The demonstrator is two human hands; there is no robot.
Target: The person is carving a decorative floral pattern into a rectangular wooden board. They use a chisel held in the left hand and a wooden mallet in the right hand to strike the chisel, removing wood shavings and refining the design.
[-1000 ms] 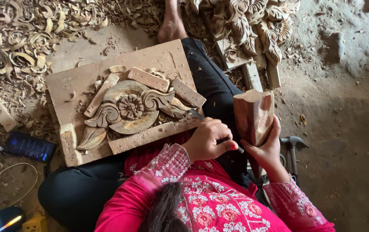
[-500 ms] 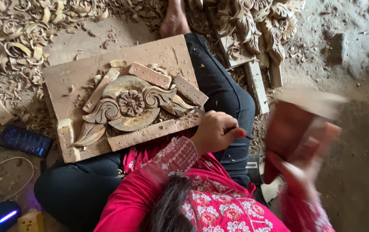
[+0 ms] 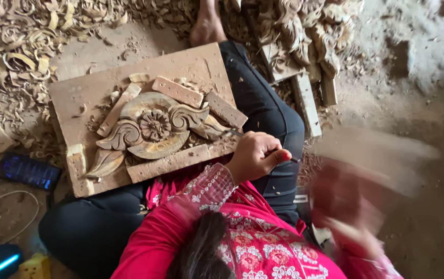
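Gripping a thin chisel (image 3: 284, 156) in my closed left hand (image 3: 255, 155), mid-frame, tip at the carved wooden panel (image 3: 154, 126) on the board (image 3: 92, 93). Right hand (image 3: 354, 232), lower right, blurred; grip unclear.

- We are curling our left hand (image 3: 255, 155) into a loose fist, thumb stretching out to the right, fingers closing around a thin tool.
- Our left wrist is bending slightly, with the forearm in a red embroidered sleeve running down toward our chest.
- Our right hand (image 3: 354, 230) is showing only as a motion blur low on the right; we cannot tell its grip.
- Our legs are folding beneath us.
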